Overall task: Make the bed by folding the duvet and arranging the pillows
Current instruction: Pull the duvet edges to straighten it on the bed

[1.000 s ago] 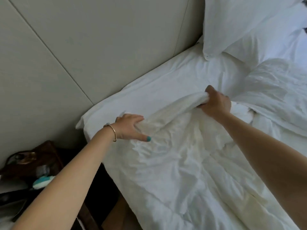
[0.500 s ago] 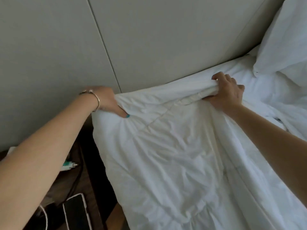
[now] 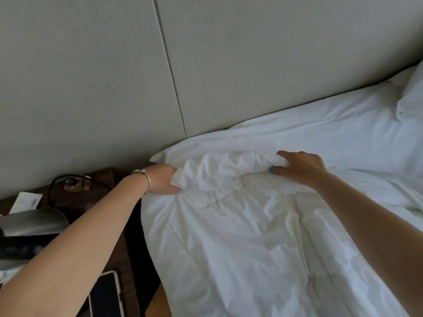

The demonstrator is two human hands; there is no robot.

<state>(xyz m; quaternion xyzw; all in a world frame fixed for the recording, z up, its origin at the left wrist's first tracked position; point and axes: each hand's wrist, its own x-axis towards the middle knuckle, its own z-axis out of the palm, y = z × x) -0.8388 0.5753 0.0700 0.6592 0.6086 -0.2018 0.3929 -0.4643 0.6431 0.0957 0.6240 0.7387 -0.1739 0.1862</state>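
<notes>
Head cam: my left hand (image 3: 163,179) and right hand (image 3: 299,167) each grip the duvet (image 3: 240,225) edge bunched, I guess to square it at the headboard (image 3: 251,65).

white duvet (image 3: 240,236) crumpled, top edge bunched near headboard; pillow (image 3: 412,97) far right.

The headboard (image 3: 229,65) walls off the far side, touching the duvet (image 3: 240,236) edge. Left, a nightstand (image 3: 128,225) stands just beside the bed, holding a phone (image 3: 106,294). A pillow (image 3: 412,99) blocks the right corner.
</notes>
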